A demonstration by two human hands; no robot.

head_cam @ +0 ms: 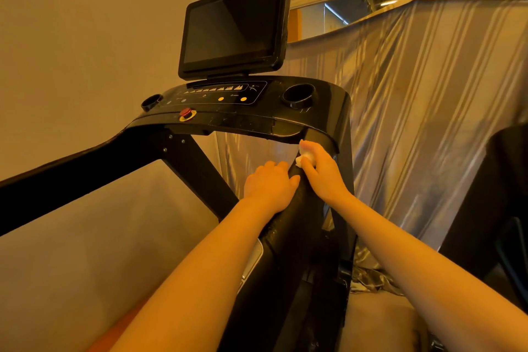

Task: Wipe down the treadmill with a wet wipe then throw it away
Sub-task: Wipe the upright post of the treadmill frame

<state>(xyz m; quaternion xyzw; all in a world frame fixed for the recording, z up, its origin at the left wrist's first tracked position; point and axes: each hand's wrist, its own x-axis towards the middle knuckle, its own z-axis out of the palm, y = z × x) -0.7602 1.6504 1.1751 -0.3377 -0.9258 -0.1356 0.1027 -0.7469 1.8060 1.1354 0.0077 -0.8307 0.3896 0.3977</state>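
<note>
Two bare forearms reach forward. The left hand [268, 186] wraps the treadmill's right handrail [288, 217]. Just beyond it the right hand [321, 171] pinches a bunched white wet wipe [307, 155] against the rail, under the console [243, 106]. The small wad could slip out. A striped curtain [428, 111] crowds the right; the left has open room.
</note>
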